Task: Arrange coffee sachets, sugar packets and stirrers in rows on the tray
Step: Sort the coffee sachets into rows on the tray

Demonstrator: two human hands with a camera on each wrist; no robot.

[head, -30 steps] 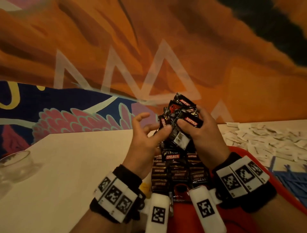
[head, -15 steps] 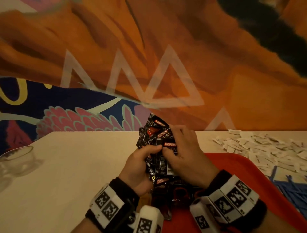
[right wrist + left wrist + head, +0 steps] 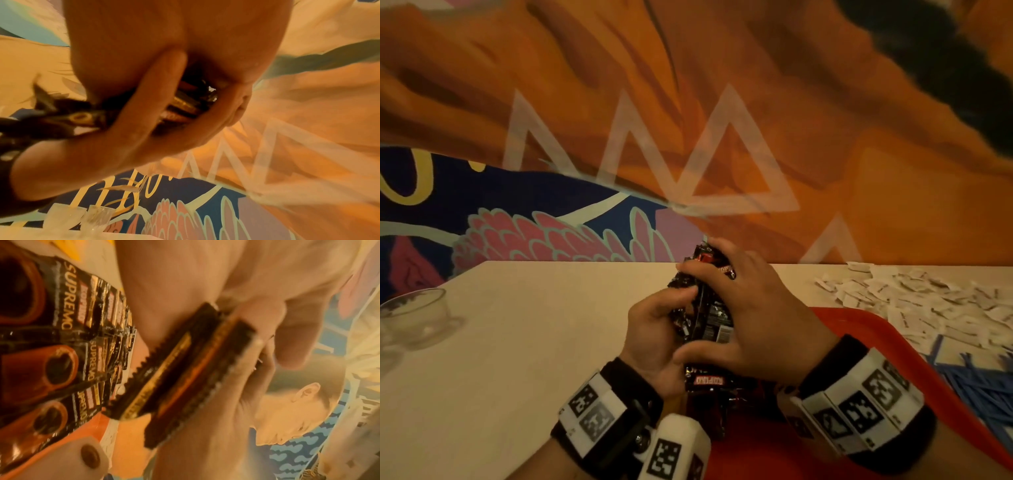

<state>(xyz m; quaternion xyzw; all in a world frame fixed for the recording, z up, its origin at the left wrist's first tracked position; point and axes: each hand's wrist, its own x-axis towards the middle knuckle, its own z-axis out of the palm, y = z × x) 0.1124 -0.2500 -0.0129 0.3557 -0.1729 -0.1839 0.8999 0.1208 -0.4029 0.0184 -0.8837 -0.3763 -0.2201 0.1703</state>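
Observation:
Both hands hold one bundle of black coffee sachets (image 3: pixel 709 318) upright above the left end of the red tray (image 3: pixel 859 329). My left hand (image 3: pixel 657 329) grips its left side, thumb on top. My right hand (image 3: pixel 750 308) wraps over its top and right side. The left wrist view shows the bundle (image 3: pixel 180 369) edge-on between the palms. In the right wrist view the bundle's edges (image 3: pixel 185 104) show between the fingers. Rows of coffee sachets (image 3: pixel 705 387) lie on the tray under the hands, seen overlapping in the left wrist view (image 3: pixel 72 340).
A heap of white sugar packets (image 3: pixel 914 301) lies on the table beyond the tray's right end. Blue stirrers (image 3: pixel 969 380) lie in a pile at the right edge. A clear glass bowl (image 3: pixel 414 318) stands at the far left. A painted wall rises behind the table.
Both hands have lowered the bundle toward the tray. My left hand, open beside the bundle a second ago, now grips it.

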